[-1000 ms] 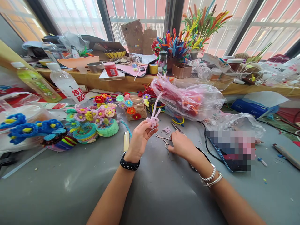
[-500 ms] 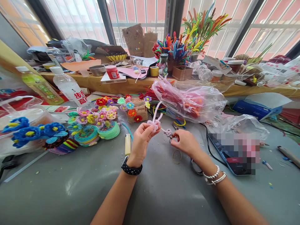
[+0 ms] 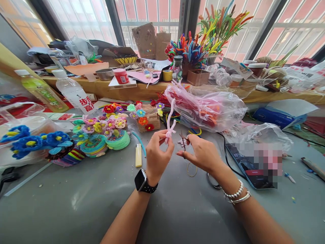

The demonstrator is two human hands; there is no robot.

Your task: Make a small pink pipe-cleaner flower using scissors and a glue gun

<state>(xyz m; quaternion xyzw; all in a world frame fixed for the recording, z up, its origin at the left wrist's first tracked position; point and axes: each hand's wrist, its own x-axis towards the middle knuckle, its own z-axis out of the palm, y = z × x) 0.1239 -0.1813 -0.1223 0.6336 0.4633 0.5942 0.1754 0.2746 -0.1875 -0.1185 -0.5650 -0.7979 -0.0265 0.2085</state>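
And the hands are apart! Left hand [image 3: 160, 149] pinches the pink flower [image 3: 168, 134] up over the desk [image 3: 177, 210], head low at the fingertips, two stems rising, the long axis near upright, leaning a touch right at the top. Right hand [image 3: 201, 154] has fingers through the scissors [image 3: 184, 144], just beside. Over left, the white-capped bottle [image 3: 72, 90] flashes large red Chinese characters; the green bottle's [image 3: 43, 91] lettering is too small to read.
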